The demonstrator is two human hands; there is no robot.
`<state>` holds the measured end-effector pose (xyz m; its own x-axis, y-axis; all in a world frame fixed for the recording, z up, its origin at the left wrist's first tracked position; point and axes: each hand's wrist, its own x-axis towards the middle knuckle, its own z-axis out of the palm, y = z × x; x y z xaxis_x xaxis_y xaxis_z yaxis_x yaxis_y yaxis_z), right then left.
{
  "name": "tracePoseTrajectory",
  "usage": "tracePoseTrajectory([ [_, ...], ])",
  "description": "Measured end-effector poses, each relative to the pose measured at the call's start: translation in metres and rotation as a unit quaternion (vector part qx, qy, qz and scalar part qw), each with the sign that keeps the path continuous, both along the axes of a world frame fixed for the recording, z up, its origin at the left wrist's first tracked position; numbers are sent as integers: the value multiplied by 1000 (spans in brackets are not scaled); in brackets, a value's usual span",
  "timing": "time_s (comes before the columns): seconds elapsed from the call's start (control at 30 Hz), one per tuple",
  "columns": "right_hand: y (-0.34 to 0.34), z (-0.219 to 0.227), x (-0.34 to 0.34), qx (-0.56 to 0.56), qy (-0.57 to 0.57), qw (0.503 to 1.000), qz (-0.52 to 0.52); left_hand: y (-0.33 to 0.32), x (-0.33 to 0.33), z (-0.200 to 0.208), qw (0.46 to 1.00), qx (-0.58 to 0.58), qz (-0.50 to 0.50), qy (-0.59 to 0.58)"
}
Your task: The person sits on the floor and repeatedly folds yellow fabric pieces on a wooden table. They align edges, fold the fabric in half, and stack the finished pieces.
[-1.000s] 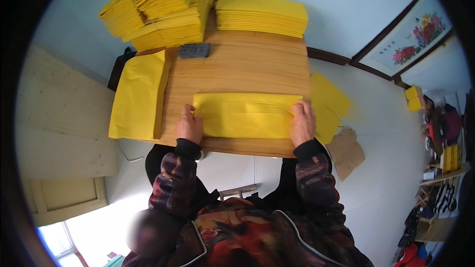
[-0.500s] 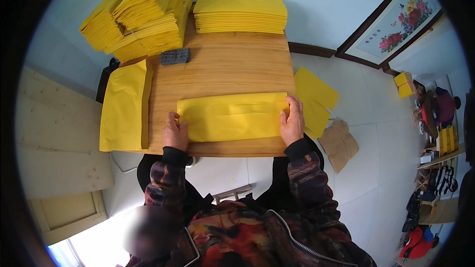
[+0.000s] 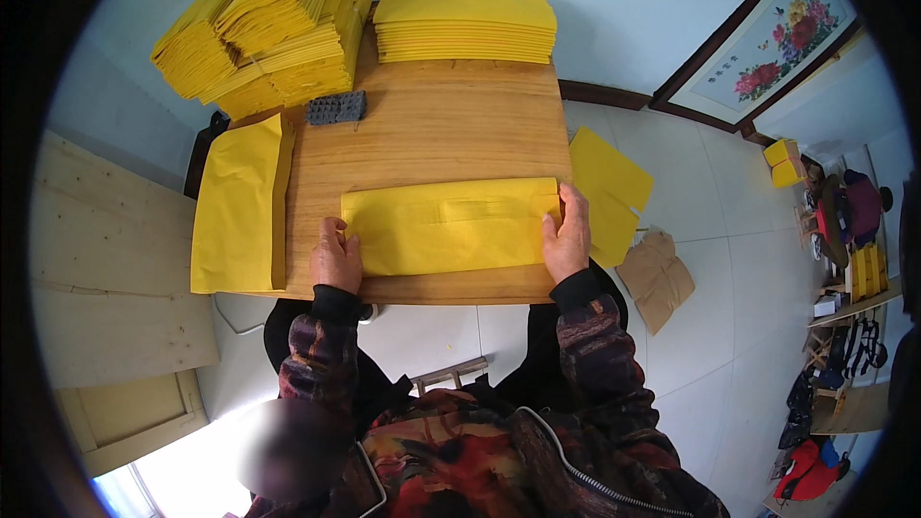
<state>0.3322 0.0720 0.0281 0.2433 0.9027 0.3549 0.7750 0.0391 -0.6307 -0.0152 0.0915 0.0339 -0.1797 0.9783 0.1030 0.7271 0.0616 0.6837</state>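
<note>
A long folded yellow paper piece, perhaps a bag or envelope, lies flat near the table's front edge, faintly creased across its middle. My left hand holds its left end, with fingers curled and thumb on the near side. Around the right end, my right hand is closed, its thumb against the paper and its fingers along the outer edge. To the left lies a yellow paper stack or large bag with a folded side.
The wooden table carries a neat yellow stack at the back and tied yellow bundles at the back left. A dark grey bumpy block sits near them. Yellow sheets and brown paper lie right of the table.
Both hands stay at the ends of the folded yellow paper. The view has shifted very slightly; nothing else has visibly moved.
</note>
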Motion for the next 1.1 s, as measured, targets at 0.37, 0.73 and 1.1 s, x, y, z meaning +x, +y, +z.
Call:
tracePoseTrajectory([
  [0.37,-1,4,-3,-16,-2,1000,15,-1,-1,-1,1000,3,-2,9],
  [0.73,-2,9,-8,-64,-140,988,24,-2,0,-2,997,3,4,79],
  [1.1,7,-5,-4,-62,-14,998,4,-34,203,1,908,46,-370,191],
])
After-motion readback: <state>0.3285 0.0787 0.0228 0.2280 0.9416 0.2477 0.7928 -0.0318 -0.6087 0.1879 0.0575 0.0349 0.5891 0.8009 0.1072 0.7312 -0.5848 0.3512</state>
